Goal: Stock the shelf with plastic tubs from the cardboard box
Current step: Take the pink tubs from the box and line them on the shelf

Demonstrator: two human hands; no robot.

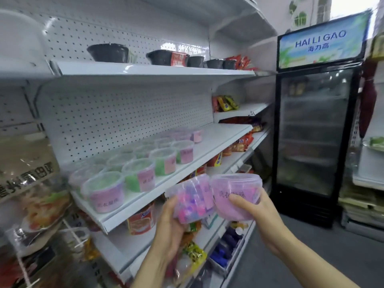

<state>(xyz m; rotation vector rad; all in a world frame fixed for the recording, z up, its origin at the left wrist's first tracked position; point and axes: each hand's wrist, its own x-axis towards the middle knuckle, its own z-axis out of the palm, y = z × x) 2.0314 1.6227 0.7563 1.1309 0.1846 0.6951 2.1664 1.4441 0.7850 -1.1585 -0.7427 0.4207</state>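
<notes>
The left hand (pixel 172 223) grips a clear plastic tub of mixed pink, purple and blue bits (pixel 192 199). The right hand (pixel 252 210) grips a plastic tub of plain pink stuff (pixel 235 197) with writing on its label. The two tubs touch each other, side by side, and are held up in the air just in front of the middle shelf (pixel 207 150).

Both tubs are tipped over. Their lids lean up and away from the hands, toward the shelf, and their bottoms sit down in the palms. So the line from bottom to lid on each tub slants instead of standing straight up.

On the shelf, up and to the left of the hands, rows of tubs with green and pink fill (pixel 139 175) stand upright with lids on top. The bare part of the shelf is just past the hands and a bit to the right.

The step now looks like putting these two tubs on the shelf. To do it well, I think each tub should be turned so the lid faces straight up first. Then set it flat on the bare part, next to the last tub in the row. Turn the label to the front like the others. Go slow so the standing tubs do not get bumped.

The cardboard box cannot be seen here.
</notes>
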